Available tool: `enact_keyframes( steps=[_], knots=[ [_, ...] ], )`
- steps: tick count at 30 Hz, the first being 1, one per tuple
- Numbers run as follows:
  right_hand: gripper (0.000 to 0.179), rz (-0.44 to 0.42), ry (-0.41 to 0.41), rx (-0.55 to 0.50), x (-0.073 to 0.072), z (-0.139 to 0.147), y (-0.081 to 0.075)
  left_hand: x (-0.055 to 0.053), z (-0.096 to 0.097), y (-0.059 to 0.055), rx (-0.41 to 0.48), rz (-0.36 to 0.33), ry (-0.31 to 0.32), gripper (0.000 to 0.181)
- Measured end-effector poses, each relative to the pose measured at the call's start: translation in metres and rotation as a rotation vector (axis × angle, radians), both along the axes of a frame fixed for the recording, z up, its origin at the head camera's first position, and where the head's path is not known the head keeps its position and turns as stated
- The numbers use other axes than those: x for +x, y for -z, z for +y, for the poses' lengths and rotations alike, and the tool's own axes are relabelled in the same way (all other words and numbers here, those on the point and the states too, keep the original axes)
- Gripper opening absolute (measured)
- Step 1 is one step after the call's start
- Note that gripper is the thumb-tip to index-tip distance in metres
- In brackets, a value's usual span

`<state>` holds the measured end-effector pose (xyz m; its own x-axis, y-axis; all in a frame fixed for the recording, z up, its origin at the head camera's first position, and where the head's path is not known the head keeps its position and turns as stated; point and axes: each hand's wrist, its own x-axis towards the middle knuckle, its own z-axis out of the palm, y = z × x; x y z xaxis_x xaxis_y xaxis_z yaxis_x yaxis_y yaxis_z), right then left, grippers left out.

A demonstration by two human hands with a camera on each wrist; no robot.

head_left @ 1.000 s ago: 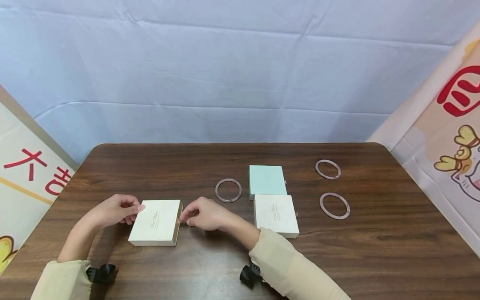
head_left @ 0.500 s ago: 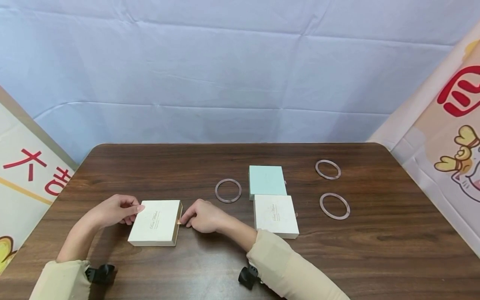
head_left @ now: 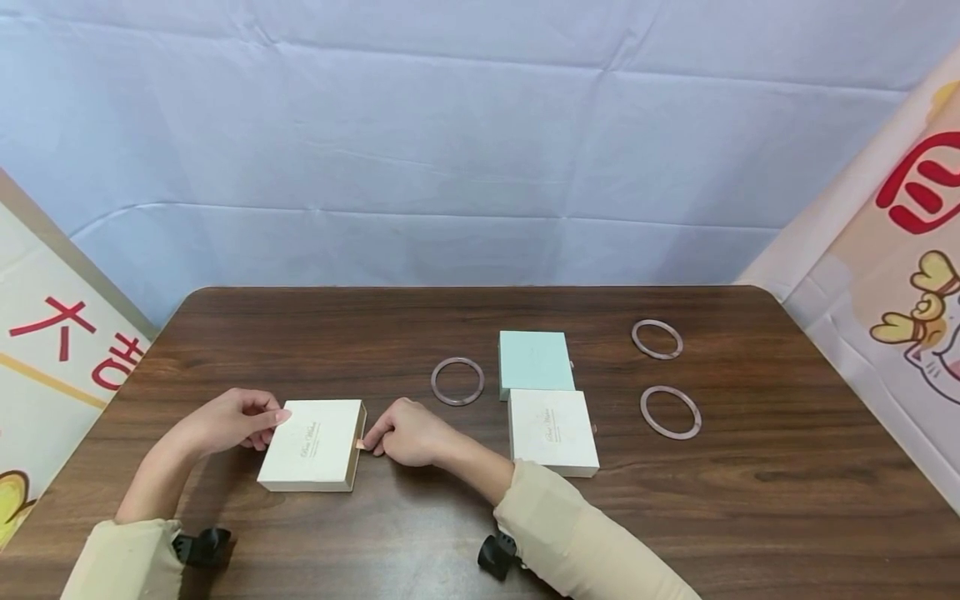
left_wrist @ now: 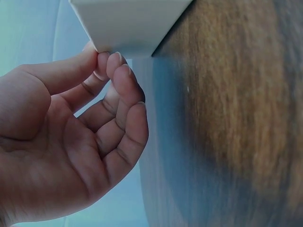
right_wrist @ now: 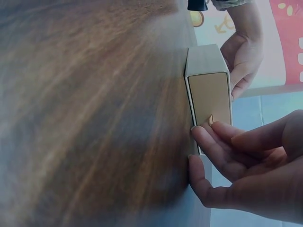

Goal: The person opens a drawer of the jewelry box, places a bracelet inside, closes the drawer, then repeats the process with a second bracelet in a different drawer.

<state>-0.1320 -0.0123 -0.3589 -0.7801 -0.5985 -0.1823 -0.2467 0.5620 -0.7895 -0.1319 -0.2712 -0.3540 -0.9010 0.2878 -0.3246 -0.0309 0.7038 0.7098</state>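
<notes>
A flat white drawer-style box (head_left: pixel 310 446) with gold lettering lies on the left of the table. My left hand (head_left: pixel 232 421) holds its far left corner, thumb on the top edge; in the left wrist view the other fingers curl beneath that corner (left_wrist: pixel 118 33). At the box's right side, my right hand (head_left: pixel 411 432) pinches a small peach ribbon tab (right_wrist: pixel 211 119) between thumb and index finger. The tan drawer front (right_wrist: pixel 208 94) sits flush inside the sleeve in the right wrist view.
A mint box (head_left: pixel 535 360) and a second white box (head_left: pixel 553 429) lie right of centre, each with a small tab on its right. One pale bangle (head_left: pixel 432 385) is left of them; two more bangles (head_left: pixel 633 337) (head_left: pixel 697 421) lie to the right on the brown table (head_left: pixel 337 333).
My right fingers have closed on the ribbon tab, which now shows sticking out from the box's side. The left hand and the box have stayed in place.
</notes>
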Motion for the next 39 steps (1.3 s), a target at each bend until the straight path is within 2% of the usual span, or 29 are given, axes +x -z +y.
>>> enact_keyframes(
  steps=[13,21,28,33,39],
  knots=[
    [0.033,0.001,0.008,0.000,0.0009,0.0011,0.0004,-0.0013,-0.0017,-0.0005,0.001,-0.003,0.004,0.028],
    [0.020,0.001,0.037,0.012,0.0033,0.0018,-0.0024,-0.0013,-0.0022,0.0007,-0.003,0.000,0.008,0.027],
    [0.019,-0.001,0.047,0.005,0.0041,0.0029,-0.0032,-0.0015,-0.0016,0.0010,-0.012,-0.006,0.005,0.025],
    [0.018,-0.008,0.023,0.011,0.0020,0.0042,-0.0039,-0.0024,-0.0021,0.0006,-0.006,0.000,0.008,0.026],
    [0.014,-0.037,-0.035,-0.038,-0.0008,0.0083,-0.0046,-0.0015,-0.0025,-0.0001,-0.007,0.010,0.016,0.027]
  ],
)
